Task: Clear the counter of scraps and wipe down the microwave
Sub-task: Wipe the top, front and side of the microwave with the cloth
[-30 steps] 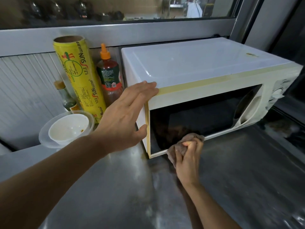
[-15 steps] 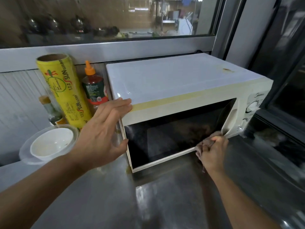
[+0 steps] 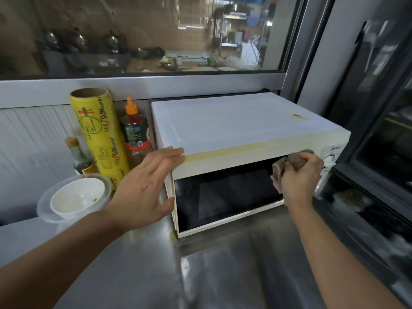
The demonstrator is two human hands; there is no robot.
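A white microwave [image 3: 234, 123] with a dark glass door stands on the steel counter [image 3: 200, 275] against the back wall. My left hand [image 3: 147, 186] lies flat against its top left front corner, fingers straight on the yellowed edge and thumb by the door's left side. My right hand [image 3: 299, 177] grips a bunched brownish cloth [image 3: 287, 166] and presses it on the upper right of the door, beside the control dials [image 3: 330, 159].
Left of the microwave stand a yellow cling-wrap roll [image 3: 100, 139], a red sauce bottle [image 3: 134, 132] and a small corked bottle [image 3: 78, 155]. A white bowl [image 3: 77, 197] sits in a clear container in front of them. A dark glass-fronted unit [image 3: 379, 152] borders the right side.
My right hand has carried the cloth from the door's lower left, along its bottom edge, up to its upper right. My left hand has stayed on the microwave's corner.
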